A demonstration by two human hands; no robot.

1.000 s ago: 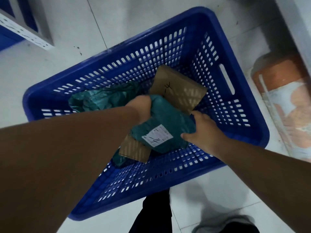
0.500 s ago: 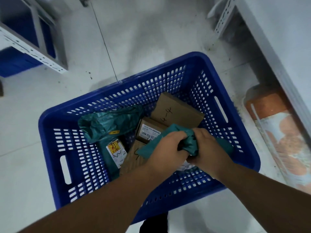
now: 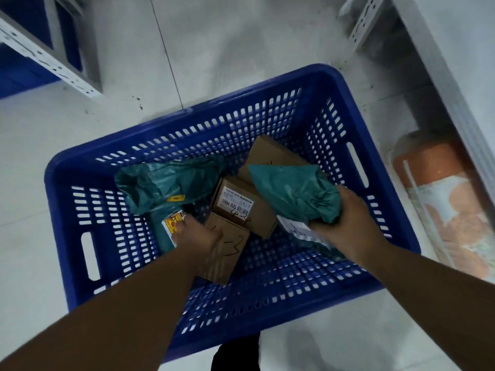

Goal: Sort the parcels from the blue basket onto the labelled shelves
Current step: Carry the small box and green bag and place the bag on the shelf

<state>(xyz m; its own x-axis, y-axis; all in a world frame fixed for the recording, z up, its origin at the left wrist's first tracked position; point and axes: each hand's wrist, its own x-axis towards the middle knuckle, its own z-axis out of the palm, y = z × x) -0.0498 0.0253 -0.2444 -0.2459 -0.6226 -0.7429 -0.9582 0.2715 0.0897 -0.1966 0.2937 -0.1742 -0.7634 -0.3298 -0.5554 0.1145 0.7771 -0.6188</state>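
Over the right side of the blue basket (image 3: 375, 145) we hold a green bag parcel (image 3: 292, 191) in our right hand (image 3: 348, 226), fingers curled round its crumpled near end. Its long axis runs from that gripped end, near the basket's right wall, up and left to a pointed corner aimed at the middle of the far wall. A white label (image 3: 294, 228) shows on the parcel just left of our knuckles.

Our left hand (image 3: 198, 236) reaches down to the basket floor, resting on a cardboard box (image 3: 230, 247) with handwriting on top; we cannot tell whether the fingers grip anything. Just left of that hand lies a flat green packet with a yellow and red sticker (image 3: 174, 226). Beyond it sits another green bag (image 3: 166, 186), lying crosswise. Between the bags are a labelled box (image 3: 241, 207) and, behind it, a larger box (image 3: 270, 156), partly covered by the held parcel.

Around the basket is pale floor (image 3: 227, 36), a metal shelf leg (image 3: 359, 25) at far right and a shelf frame (image 3: 40, 54) at far left.
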